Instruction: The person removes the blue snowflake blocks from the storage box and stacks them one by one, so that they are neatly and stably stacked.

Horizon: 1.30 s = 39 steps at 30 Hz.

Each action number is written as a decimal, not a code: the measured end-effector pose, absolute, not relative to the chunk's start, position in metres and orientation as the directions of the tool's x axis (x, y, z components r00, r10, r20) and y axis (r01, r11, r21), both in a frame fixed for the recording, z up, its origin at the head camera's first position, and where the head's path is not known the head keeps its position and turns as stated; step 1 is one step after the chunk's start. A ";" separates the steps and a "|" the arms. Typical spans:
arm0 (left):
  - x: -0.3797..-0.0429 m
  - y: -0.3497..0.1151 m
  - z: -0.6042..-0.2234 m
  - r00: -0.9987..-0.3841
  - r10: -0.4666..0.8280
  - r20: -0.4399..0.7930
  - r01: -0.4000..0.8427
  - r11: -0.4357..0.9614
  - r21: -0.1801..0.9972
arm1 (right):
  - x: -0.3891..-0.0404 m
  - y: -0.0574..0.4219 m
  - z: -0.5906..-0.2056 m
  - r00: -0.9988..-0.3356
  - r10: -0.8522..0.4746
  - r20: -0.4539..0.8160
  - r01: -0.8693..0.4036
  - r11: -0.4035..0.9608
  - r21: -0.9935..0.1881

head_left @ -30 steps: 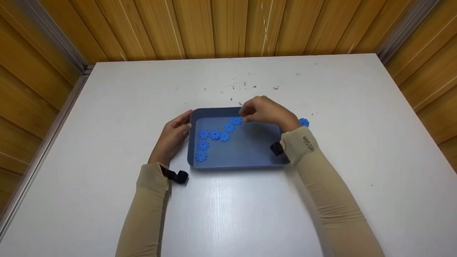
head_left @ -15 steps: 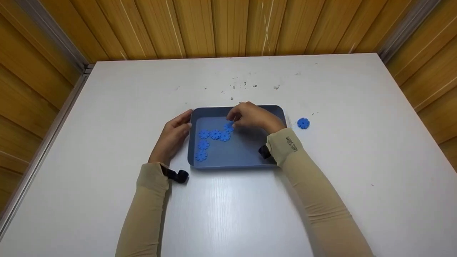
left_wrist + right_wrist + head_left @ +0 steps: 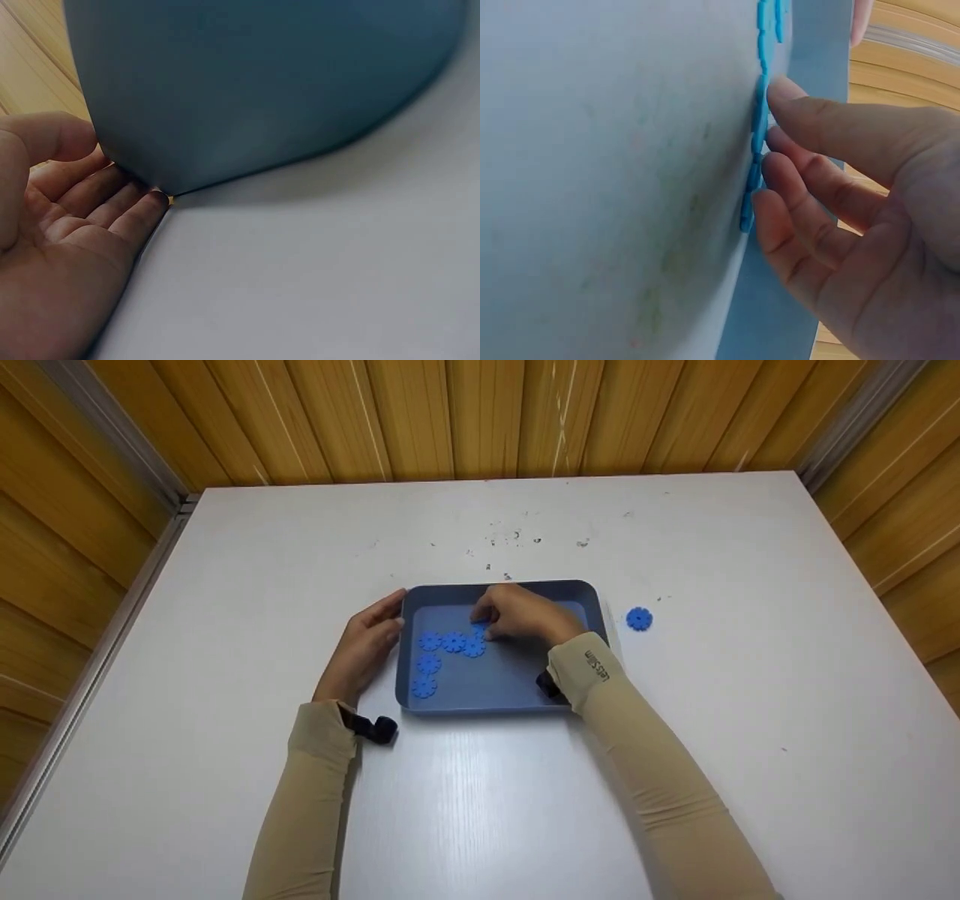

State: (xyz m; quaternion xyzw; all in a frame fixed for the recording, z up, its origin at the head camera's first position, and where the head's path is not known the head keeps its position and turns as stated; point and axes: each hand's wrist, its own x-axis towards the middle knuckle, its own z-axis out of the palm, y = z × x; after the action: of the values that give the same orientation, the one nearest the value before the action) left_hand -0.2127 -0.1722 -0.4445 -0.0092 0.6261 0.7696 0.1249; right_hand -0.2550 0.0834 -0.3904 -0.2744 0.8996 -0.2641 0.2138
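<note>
Blue notched discs (image 3: 454,642), likely light, stiff plastic, form a bent row inside the tray (image 3: 480,710), toward its left edge. Our right hand (image 3: 521,611) pinches the row's far end; our left hand (image 3: 364,641) rests relaxed against the tray. We judge rims the surest hold.

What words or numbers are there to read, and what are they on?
"Let's Slim", small and a bit blurred, on the right sleeve.
Dark marks on the table: too small to read as letters.
Tray and blue pieces: no writing I can see.
</note>
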 end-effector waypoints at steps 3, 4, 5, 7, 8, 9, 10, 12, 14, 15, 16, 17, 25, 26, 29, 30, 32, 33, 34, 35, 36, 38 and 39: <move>-0.213 -0.172 -0.445 -0.970 0.181 -0.165 -0.200 -0.197 0.960 | -0.255 0.082 -0.392 -0.753 -0.607 -0.254 -0.380 0.716 -0.585; -0.213 -0.172 -0.445 -0.970 0.182 -0.160 -0.196 -0.198 0.960 | -0.255 0.082 -0.392 -0.753 -0.606 -0.258 -0.377 0.717 -0.586; -0.214 -0.172 -0.446 -0.971 0.184 -0.155 -0.192 -0.199 0.961 | -0.254 0.082 -0.392 -0.752 -0.605 -0.261 -0.373 0.717 -0.588; -0.214 -0.171 -0.446 -0.971 0.190 -0.146 -0.185 -0.205 0.961 | -0.254 0.083 -0.392 -0.751 -0.605 -0.264 -0.373 0.719 -0.586; -0.214 -0.171 -0.447 -0.971 0.192 -0.143 -0.182 -0.204 0.962 | -0.253 0.083 -0.391 -0.751 -0.605 -0.265 -0.374 0.720 -0.584; -0.215 -0.171 -0.447 -0.971 0.194 -0.140 -0.180 -0.204 0.962 | -0.253 0.084 -0.391 -0.751 -0.605 -0.264 -0.376 0.721 -0.583; -0.215 -0.171 -0.447 -0.971 0.195 -0.139 -0.179 -0.204 0.962 | -0.252 0.085 -0.391 -0.750 -0.607 -0.263 -0.379 0.720 -0.581; -0.215 -0.171 -0.447 -0.971 0.193 -0.141 -0.181 -0.210 0.961 | -0.252 0.085 -0.391 -0.752 -0.604 -0.263 -0.380 0.724 -0.576; -0.214 -0.171 -0.446 -0.970 0.192 -0.147 -0.186 -0.205 0.961 | -0.252 0.085 -0.390 -0.753 -0.604 -0.262 -0.381 0.724 -0.575; -0.214 -0.171 -0.446 -0.970 0.191 -0.149 -0.188 -0.205 0.961 | -0.252 0.086 -0.390 -0.752 -0.606 -0.260 -0.384 0.723 -0.574; -0.214 -0.171 -0.446 -0.970 0.191 -0.152 -0.190 -0.206 0.960 | -0.252 0.086 -0.390 -0.751 -0.608 -0.258 -0.388 0.722 -0.573; -0.214 -0.171 -0.446 -0.970 0.191 -0.153 -0.192 -0.205 0.960 | -0.252 0.086 -0.390 -0.750 -0.610 -0.256 -0.390 0.721 -0.573; -0.215 -0.171 -0.446 -0.970 0.192 -0.148 -0.187 -0.203 0.961 | -0.248 0.091 -0.384 -0.762 -0.598 -0.251 -0.381 0.726 -0.572; -0.215 -0.171 -0.446 -0.970 0.193 -0.149 -0.187 -0.199 0.962 | -0.247 0.091 -0.383 -0.766 -0.593 -0.249 -0.378 0.729 -0.571; -0.215 -0.171 -0.445 -0.970 0.189 -0.153 -0.190 -0.194 0.963 | -0.246 0.094 -0.379 -0.774 -0.584 -0.244 -0.381 0.738 -0.557; -0.215 -0.171 -0.445 -0.970 0.189 -0.154 -0.190 -0.193 0.963 | -0.245 0.095 -0.378 -0.776 -0.582 -0.243 -0.383 0.741 -0.552; -0.215 -0.171 -0.445 -0.970 0.186 -0.157 -0.192 -0.193 0.962 | -0.245 0.096 -0.377 -0.778 -0.580 -0.241 -0.389 0.746 -0.540; -0.215 -0.171 -0.445 -0.970 0.183 -0.158 -0.193 -0.195 0.962 | -0.245 0.097 -0.376 -0.778 -0.580 -0.240 -0.393 0.748 -0.536; -0.215 -0.171 -0.445 -0.970 0.185 -0.157 -0.193 -0.197 0.961 | -0.244 0.098 -0.376 -0.779 -0.580 -0.238 -0.395 0.748 -0.533; -0.215 -0.171 -0.445 -0.970 0.184 -0.157 -0.193 -0.201 0.960 | -0.244 0.099 -0.375 -0.779 -0.580 -0.238 -0.396 0.749 -0.531; -0.215 -0.171 -0.446 -0.970 0.186 -0.155 -0.193 -0.205 0.960 | -0.244 0.100 -0.374 -0.780 -0.581 -0.235 -0.398 0.749 -0.530; -0.215 -0.171 -0.446 -0.970 0.185 -0.156 -0.195 -0.213 0.957 | -0.243 0.101 -0.373 -0.779 -0.583 -0.230 -0.403 0.748 -0.528; -0.215 -0.171 -0.446 -0.970 0.184 -0.157 -0.196 -0.214 0.957 | -0.243 0.102 -0.373 -0.779 -0.584 -0.228 -0.403 0.745 -0.531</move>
State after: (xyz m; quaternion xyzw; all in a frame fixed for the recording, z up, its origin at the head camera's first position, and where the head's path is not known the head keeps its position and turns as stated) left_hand -0.2150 -0.1713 -0.4462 -0.0047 0.6149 0.7791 0.1220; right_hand -0.2427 0.1021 -0.3727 -0.2701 0.9138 -0.2334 0.1939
